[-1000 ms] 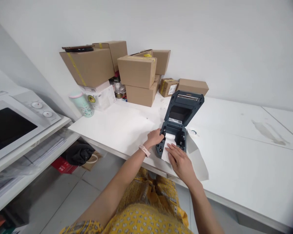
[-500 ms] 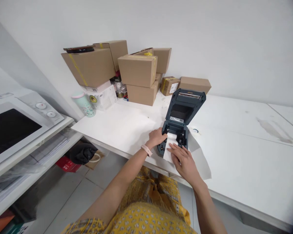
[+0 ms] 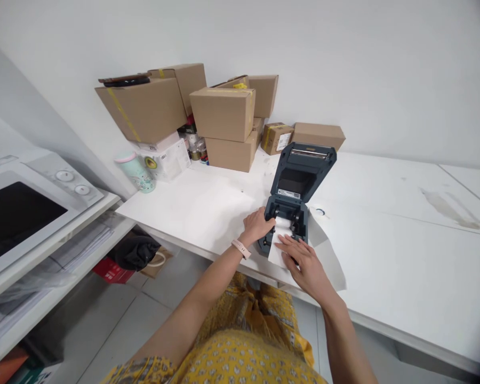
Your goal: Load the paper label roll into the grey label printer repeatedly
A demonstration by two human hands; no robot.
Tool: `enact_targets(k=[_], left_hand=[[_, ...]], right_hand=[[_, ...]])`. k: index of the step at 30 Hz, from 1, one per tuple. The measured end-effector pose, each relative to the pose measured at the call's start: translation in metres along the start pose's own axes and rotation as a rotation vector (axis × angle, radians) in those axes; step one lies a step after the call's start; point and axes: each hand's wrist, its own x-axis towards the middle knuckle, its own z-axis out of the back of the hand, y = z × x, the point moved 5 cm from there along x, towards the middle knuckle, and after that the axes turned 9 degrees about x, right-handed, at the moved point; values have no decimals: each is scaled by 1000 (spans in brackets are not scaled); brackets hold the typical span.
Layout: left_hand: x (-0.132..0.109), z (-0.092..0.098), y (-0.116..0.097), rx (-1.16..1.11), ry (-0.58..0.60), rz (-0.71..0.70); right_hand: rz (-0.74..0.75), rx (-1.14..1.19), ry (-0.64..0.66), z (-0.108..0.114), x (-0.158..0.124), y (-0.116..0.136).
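Observation:
A dark label printer [image 3: 303, 166] stands at the table's front edge with its lid tilted up and back. In its bay sits a roll of white label paper [image 3: 282, 223], and a strip of the paper [image 3: 277, 255] hangs out over the front. My left hand [image 3: 258, 226] grips the printer's left side, its thumb reaching in at the end of the roll. Stretched out flat, the fingers of my right hand [image 3: 302, 260] lie on the paper strip and the printer's front; nothing is grasped in them. Part of the strip is hidden beneath that hand.
A loose white sheet [image 3: 331, 261] lies right of the printer, beside a small ring-shaped item [image 3: 319, 212]. Cardboard boxes [image 3: 223, 114] are stacked along the wall behind. At the left are a mint tumbler [image 3: 138, 173] and a white microwave [image 3: 44, 186] on a shelf.
The camera view has shifted slightly. Both hands stay at nearly the same places on the printer and the paper strip.

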Motion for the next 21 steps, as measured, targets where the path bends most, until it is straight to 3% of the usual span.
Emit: enact_targets(k=[3,5,7,9,11,12,14,16,18,21], left_hand=[[-30,-8,7,-298,-54,-9],[-52,-18,14,-478,-51,-14],[-70,-29,22,-604,-13,14],[-78,-35,28,-675,19,34],[-79,-36,31,-711,33,33],[-78,-37,32,-726,38,29],[-77,-38,33,-760,57,27],[-78,-40,32,-812,83,26],[-79,-42,32,-878,94,26],[-81,-47,31,-955,96,16]], right_hand=[[3,112,35,9,-2,-1],[-12,233,-40,32,4,-3],[-69,286,-298,73,21,-11],[-121,183,-635,120,50,-21],[-108,121,-790,154,94,-31],[-111,141,-795,165,120,-39],[-149,235,-705,175,167,-53],[-177,265,-614,175,193,-59],[-143,251,-618,169,190,-53],[34,218,-697,146,142,-26]])
